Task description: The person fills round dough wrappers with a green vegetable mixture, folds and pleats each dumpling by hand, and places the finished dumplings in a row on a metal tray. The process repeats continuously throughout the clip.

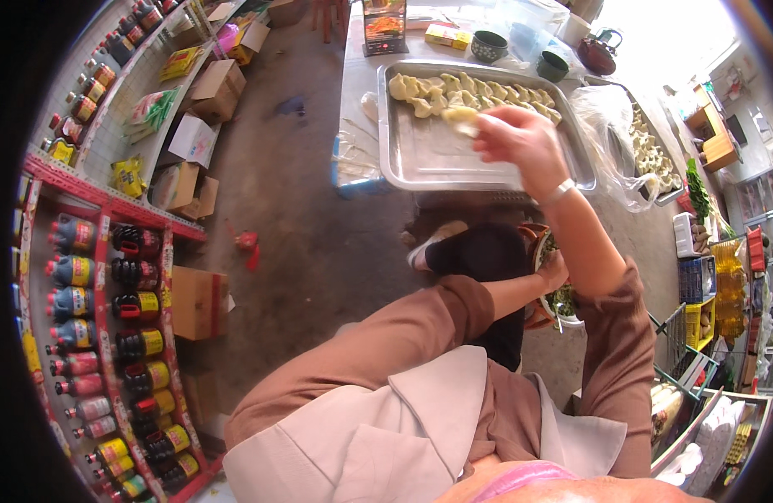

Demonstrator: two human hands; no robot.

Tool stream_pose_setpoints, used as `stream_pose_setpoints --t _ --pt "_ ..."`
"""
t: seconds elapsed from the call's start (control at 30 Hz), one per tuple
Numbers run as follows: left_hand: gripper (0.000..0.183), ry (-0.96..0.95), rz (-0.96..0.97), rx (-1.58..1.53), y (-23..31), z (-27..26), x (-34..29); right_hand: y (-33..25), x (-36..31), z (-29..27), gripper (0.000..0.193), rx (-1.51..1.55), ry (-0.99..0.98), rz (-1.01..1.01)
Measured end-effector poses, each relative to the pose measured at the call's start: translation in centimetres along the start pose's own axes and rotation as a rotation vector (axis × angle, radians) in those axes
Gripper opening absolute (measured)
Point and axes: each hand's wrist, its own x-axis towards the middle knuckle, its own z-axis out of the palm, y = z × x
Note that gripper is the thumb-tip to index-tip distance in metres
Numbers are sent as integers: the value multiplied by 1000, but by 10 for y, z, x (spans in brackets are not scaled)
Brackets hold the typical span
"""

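My right hand, with a pale band at the wrist, is raised over the near right part of a large metal tray. Its thumb and fingers pinch a pale dumpling, smeared by motion. Rows of dumplings lie along the tray's far side, and the nearer part is bare metal. Lower down, my left hand is at a bowl of chopped green filling, beside my knee. The right forearm covers part of this bowl, and the left fingers are mostly hidden.
A second tray of dumplings, partly under clear plastic, stands right of the first. Dark bowls and a kettle are at the table's back. Shelves of bottles and cardboard boxes line the left; crates stand right.
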Motion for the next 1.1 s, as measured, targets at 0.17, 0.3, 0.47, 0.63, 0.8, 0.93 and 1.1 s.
stream_pose_setpoints --t 0.17,0.3,0.47,0.63,0.8,0.93,1.1 --pt "59 -66 0 -28 8 -2 4 16 58 54 20 -29 4 72" --pt "57 -73 -15 -23 5 -6 0 30 80 69 16 -150 70 118" --pt "53 -77 -37 -3 4 -8 -5 41 91 70 16 -157 107 57" --pt "50 -71 -46 24 4 -12 -9 38 88 72 22 -343 -13 -18" --pt "47 -128 -36 59 -4 -9 -13 14 53 53 28 -173 -59 -117" --pt "45 -205 -27 101 -4 -4 -16 -4 8 -4 22 -357 27 -432" --pt "42 -222 -12 378 11 -1 -24 -11 -35 -128 20 -462 388 -271"
